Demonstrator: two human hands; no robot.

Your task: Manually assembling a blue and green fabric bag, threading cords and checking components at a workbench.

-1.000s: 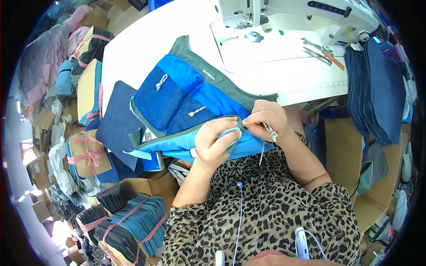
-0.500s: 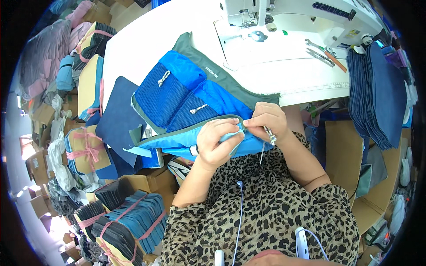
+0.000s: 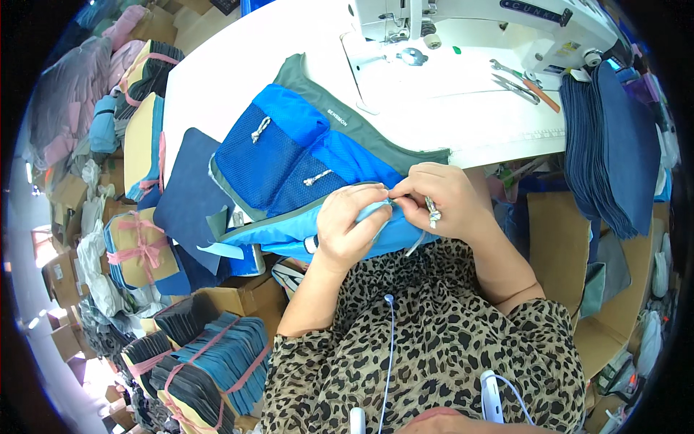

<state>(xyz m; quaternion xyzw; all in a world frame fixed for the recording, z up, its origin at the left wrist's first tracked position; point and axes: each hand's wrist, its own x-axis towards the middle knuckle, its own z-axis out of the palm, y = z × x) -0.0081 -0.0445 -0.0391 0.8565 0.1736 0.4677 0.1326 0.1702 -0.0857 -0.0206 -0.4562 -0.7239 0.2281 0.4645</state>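
A blue and grey fabric bag piece (image 3: pixel 296 155) with mesh pockets and two cord pulls lies over the white table's (image 3: pixel 210 87) front edge, reaching into my lap. My left hand (image 3: pixel 350 228) pinches its light blue edge near my body. My right hand (image 3: pixel 441 199) meets the left at the same spot, fingertips closed on the fabric edge, with a small metal snipper (image 3: pixel 432 212) hanging from its fingers.
A white sewing machine (image 3: pixel 470 22) stands at the back, with scissors (image 3: pixel 517 78) beside it. Dark blue cut pieces (image 3: pixel 614 145) are stacked at the right. Tied bundles of fabric (image 3: pixel 141 246) and cardboard boxes (image 3: pixel 231 300) crowd the left and lower left.
The bag piece has shifted slightly up and left on the table. Both hands stay together on its lower edge, barely moved.
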